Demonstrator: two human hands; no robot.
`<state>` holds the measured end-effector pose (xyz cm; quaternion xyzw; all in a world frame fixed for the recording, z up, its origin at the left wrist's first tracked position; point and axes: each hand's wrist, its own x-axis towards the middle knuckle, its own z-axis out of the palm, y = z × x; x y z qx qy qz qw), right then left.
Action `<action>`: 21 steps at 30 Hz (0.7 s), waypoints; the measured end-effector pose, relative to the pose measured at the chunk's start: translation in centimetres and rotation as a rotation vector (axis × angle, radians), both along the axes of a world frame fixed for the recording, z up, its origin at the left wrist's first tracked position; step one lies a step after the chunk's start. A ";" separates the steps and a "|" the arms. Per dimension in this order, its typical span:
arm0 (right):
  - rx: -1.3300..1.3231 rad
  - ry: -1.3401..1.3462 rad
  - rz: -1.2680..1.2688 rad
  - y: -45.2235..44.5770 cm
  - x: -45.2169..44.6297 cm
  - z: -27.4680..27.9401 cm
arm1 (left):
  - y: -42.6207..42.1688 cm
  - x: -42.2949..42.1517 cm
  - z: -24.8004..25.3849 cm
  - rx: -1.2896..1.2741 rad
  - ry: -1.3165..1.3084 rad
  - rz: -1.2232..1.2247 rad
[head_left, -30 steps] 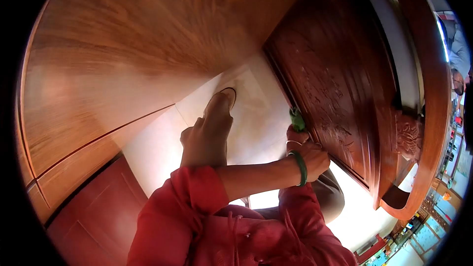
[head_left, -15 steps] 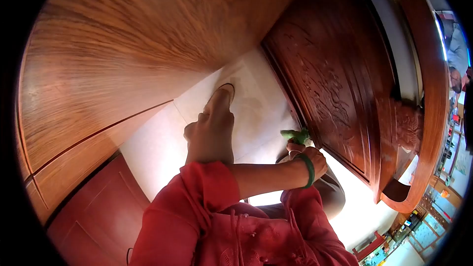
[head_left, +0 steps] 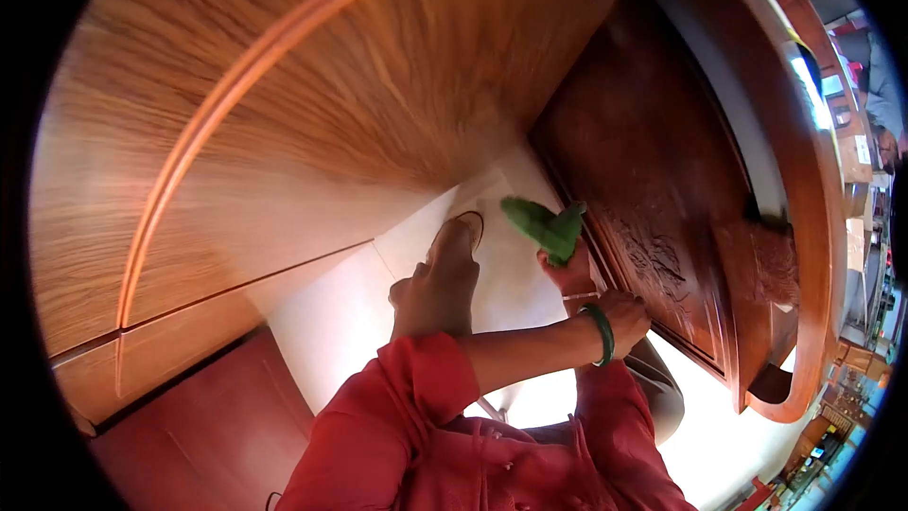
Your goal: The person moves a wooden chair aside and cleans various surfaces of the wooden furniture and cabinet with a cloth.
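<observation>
My right hand (head_left: 567, 274) is closed around a green cloth (head_left: 544, 227), which sticks out above the fingers in two folded flaps. Reaching across from the left, my left hand (head_left: 622, 320) is curled at my right forearm, close to the red sleeve. Its fingertips are partly hidden, so I cannot tell whether they pinch the sleeve or the arm. A green bangle (head_left: 599, 333) circles my left wrist, and a thin band shows on the right one. Beside both hands stands a dark carved wooden panel (head_left: 653, 255).
A wood-grained cabinet surface (head_left: 284, 170) fills the upper left, above a red panel (head_left: 208, 426). On the right, a curved wooden armrest (head_left: 818, 322) juts out. My foot (head_left: 463, 232) rests on the pale floor (head_left: 331, 293). Another person (head_left: 884, 95) is at the far right edge.
The view has shifted, with a curved trim strip now on the cabinet. My right hand reaches further forward, showing more of the green cloth. My left hand stays at the right arm.
</observation>
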<state>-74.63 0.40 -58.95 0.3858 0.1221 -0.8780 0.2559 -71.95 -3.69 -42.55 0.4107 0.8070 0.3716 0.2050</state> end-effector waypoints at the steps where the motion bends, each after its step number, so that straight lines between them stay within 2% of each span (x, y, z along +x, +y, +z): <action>1: 0.000 0.017 -0.013 0.6 0.6 0.2 | 0.0 -0.4 0.0 -0.018 -0.028 -0.026; 3: -0.027 -0.033 0.216 2.1 1.8 0.9 | 0.2 -0.7 0.5 -0.032 -0.035 -0.071; 4: -0.022 -0.019 0.197 2.7 2.6 1.9 | 0.0 -0.6 0.8 -0.046 0.036 0.024; 5: 0.232 0.239 0.300 3.3 3.6 3.1 | 0.0 -0.5 1.1 -0.058 0.106 0.120; 8: 0.275 0.517 0.134 4.1 5.2 6.7 | 0.4 -1.0 0.3 -0.105 0.021 0.087; 10: 0.270 0.535 0.043 5.5 5.4 6.7 | 0.0 -2.0 1.5 -0.125 -0.011 0.046; 13: 0.259 0.552 -0.101 7.2 5.8 7.7 | -1.1 -2.6 3.0 -0.017 0.019 0.238; 14: 0.271 0.558 -0.123 7.6 6.2 8.9 | -1.6 -2.9 3.4 -0.010 0.027 0.214; 16: 0.298 0.243 -0.147 7.1 6.6 14.7 | -2.6 -3.5 4.0 0.056 0.083 0.345; 18: 0.338 0.264 -0.171 7.3 7.8 16.3 | -3.5 -3.8 4.2 0.106 0.101 0.378; 21: 0.412 0.224 -0.196 7.5 9.1 19.6 | -5.4 -4.5 5.9 0.100 -0.385 0.316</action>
